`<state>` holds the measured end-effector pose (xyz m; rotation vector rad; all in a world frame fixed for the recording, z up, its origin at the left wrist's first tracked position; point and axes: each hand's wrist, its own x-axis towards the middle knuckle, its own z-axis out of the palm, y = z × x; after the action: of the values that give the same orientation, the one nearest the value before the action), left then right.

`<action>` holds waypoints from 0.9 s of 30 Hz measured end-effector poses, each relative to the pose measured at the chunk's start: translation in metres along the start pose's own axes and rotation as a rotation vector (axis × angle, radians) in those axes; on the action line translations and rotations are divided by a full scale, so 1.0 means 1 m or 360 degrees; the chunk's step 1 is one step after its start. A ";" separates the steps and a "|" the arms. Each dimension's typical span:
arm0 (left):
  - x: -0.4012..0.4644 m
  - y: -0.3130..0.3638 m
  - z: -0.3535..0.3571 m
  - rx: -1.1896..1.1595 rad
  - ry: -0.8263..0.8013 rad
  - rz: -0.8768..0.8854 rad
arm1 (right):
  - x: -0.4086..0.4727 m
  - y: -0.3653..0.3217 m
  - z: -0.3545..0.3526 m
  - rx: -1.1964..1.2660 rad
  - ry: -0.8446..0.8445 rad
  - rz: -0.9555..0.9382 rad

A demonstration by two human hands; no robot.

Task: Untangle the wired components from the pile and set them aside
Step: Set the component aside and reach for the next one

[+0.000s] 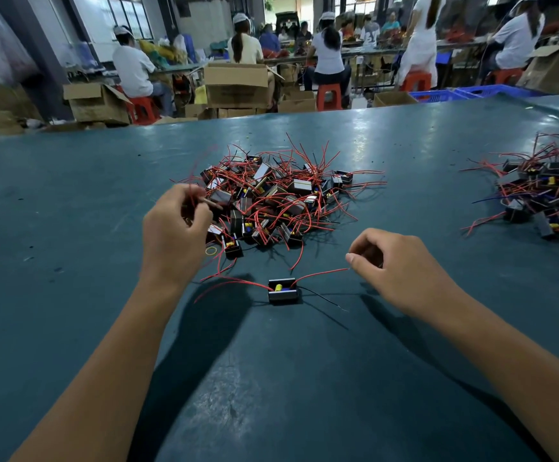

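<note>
Head view looks down on a wide teal table (404, 155) where the main pile (271, 198) of black boxed components with red wires sits toward the middle, nearer the far edge than the near one. 1 freed component (282, 290) lies alone just in front of the pile, between the 2 forearms, its red leads spread to either side and a thin black lead trailing right. The right hand (401, 271) has its fingers curled and appears to pinch the tip of the right red wire (321, 273), probably to draw that lead straight and keep the piece clear of the tangle. The left hand (174, 235) is lifted at the pile's left edge, fingers closed round a few red strands (193, 195), likely holding them up so they part from the heap. A second heap (544, 195) lies by the right edge, seemingly the set-aside lot. Bare table stretches between the 2 heaps and along the whole near edge, leaving free room to slide the loose piece rightward. A yellow rubber band (211, 250) rests beside the left wrist.
</note>
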<state>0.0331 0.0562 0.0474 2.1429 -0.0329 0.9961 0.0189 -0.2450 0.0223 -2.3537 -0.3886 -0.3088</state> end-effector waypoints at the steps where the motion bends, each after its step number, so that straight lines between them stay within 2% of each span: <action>1: 0.001 0.003 -0.001 -0.0176 0.0062 -0.0022 | 0.000 0.000 0.000 0.0008 0.0014 0.0005; 3: 0.000 0.008 0.000 -0.0565 0.0037 -0.0170 | 0.000 0.000 0.000 0.0031 0.0053 0.0016; 6: -0.010 0.020 0.010 -0.1155 -0.0229 -0.0491 | 0.000 -0.002 -0.001 0.0083 0.0143 -0.0011; 12: -0.038 0.049 0.031 -0.1721 -0.0670 -0.0834 | -0.002 -0.011 -0.004 0.0205 0.0248 -0.0157; 16: -0.050 0.063 0.038 -0.1790 -0.0851 -0.0853 | -0.004 -0.015 -0.006 0.0325 0.0222 -0.0242; 23: -0.062 0.073 0.040 -0.1715 -0.1033 -0.0848 | -0.007 -0.025 -0.004 0.0779 -0.0272 -0.0141; 27: -0.065 0.074 0.040 -0.1676 -0.1091 -0.0796 | -0.008 -0.025 -0.004 0.0906 -0.0327 -0.0115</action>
<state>-0.0093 -0.0402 0.0343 1.2828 -0.2717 -0.1204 0.0023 -0.2321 0.0381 -1.8164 -0.5754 0.0178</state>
